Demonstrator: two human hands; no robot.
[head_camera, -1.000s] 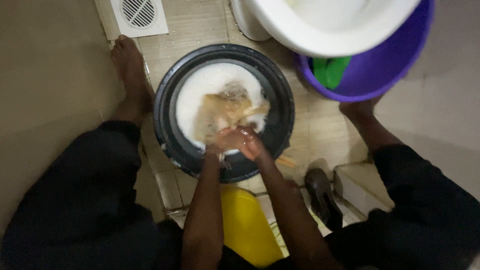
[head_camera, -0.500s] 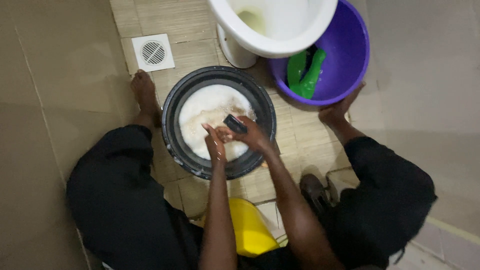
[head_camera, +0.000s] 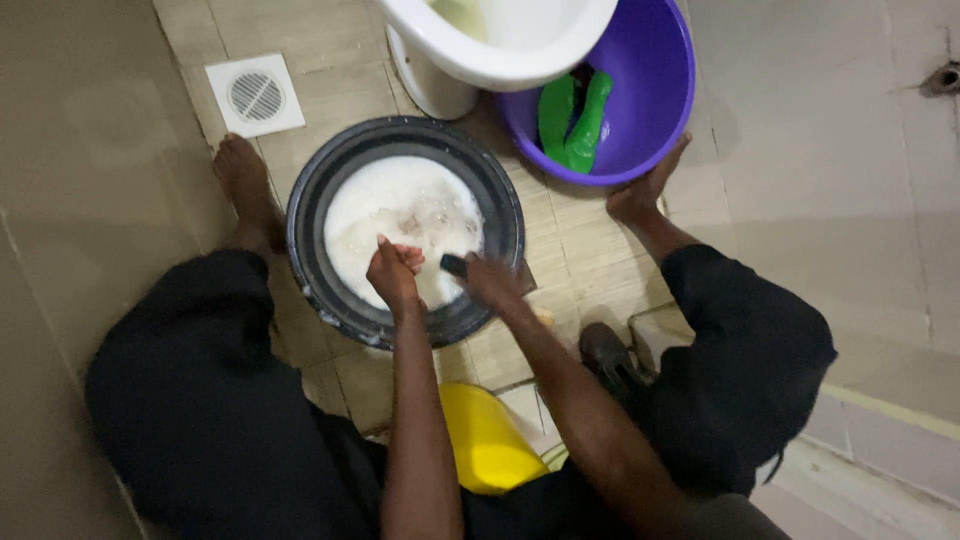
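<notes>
left hand (head_camera: 393, 272) over black basin (head_camera: 330, 300), fingers curled, no visible hold. right hand (head_camera: 492, 281), blurred, now at basin's right rim, gripping small dark object (head_camera: 453, 264); half second ago both hands met at centre, so scrubbing seems paused. tan cloth seen one second ago now sunk under white suds (head_camera: 400, 205). purple tub (head_camera: 655, 90) with green items (head_camera: 572, 115) behind, beside white toilet bowl (head_camera: 500, 50).
</notes>
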